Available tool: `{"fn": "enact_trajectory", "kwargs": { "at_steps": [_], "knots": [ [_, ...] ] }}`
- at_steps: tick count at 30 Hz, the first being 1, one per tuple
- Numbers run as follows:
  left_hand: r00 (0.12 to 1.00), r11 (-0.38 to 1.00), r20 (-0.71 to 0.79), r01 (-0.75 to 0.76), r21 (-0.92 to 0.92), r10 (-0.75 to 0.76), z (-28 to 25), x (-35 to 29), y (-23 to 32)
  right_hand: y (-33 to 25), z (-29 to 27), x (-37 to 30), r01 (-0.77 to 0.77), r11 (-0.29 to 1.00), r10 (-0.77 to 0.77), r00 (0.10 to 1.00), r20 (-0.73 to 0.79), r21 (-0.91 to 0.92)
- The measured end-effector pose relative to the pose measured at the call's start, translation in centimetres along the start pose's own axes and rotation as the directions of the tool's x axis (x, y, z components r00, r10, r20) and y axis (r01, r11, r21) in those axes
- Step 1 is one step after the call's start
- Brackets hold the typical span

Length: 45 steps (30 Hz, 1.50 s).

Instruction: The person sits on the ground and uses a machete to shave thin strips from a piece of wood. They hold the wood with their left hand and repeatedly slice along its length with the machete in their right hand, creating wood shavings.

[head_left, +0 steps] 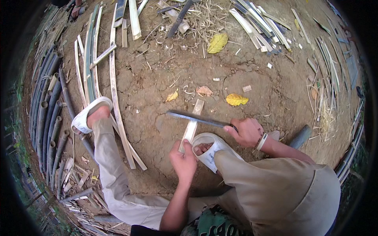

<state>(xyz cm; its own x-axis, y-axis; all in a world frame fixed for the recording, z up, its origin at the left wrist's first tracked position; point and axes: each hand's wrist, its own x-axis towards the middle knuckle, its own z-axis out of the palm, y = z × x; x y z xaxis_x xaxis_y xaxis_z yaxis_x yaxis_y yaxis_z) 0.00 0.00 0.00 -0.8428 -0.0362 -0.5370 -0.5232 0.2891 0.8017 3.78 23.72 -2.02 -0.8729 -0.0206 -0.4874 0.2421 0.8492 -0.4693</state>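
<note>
My left hand (pixel 184 159) is closed around the near end of a short, pale bamboo strip (pixel 191 128), which slants up and away from me. In my right hand (pixel 247 132) is the dark handle of a long knife (pixel 201 119). Its blade points left and crosses over the strip around the middle; whether it touches or cuts into the strip I cannot tell. The strip lies beside my right foot in a white sandal (pixel 212 149). A white band circles my right wrist.
Long split bamboo strips (pixel 114 78) lie at the left, by my left sandal (pixel 88 115). Dark bamboo poles (pixel 49 114) are stacked farther left. More split pieces (pixel 262 25) and shavings (pixel 208 19) lie at the far side. Yellow leaves (pixel 237 99) dot the bare soil.
</note>
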Motion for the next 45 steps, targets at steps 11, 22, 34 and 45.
{"fn": "enact_trajectory", "kwargs": {
  "at_steps": [11, 22, 34, 45],
  "knots": [
    [0.998, 0.998, 0.004, -0.064, 0.01, 0.064, 1.1, -0.4, 0.9, 1.4, -0.9, -0.2, -0.084, 0.994, 0.085, 0.996, 0.025, -0.068],
    [1.0, 0.999, 0.005, -0.012, -0.04, 0.012, 0.6, -0.3, 1.1, 1.1, 0.3, -2.4, 0.072, 0.996, -0.072, 0.997, -0.002, -0.056],
    [0.999, 0.994, -0.005, -0.043, -0.104, 0.043, 0.6, 0.0, 1.1, 1.1, -0.3, -3.0, 0.101, 0.993, -0.102, 0.995, -0.018, -0.067],
    [0.998, 0.995, -0.004, -0.068, 0.069, 0.068, 1.2, 0.1, 1.0, 2.4, -0.4, -1.4, -0.154, 0.983, 0.154, 0.988, -0.002, -0.103]
  ]
}}
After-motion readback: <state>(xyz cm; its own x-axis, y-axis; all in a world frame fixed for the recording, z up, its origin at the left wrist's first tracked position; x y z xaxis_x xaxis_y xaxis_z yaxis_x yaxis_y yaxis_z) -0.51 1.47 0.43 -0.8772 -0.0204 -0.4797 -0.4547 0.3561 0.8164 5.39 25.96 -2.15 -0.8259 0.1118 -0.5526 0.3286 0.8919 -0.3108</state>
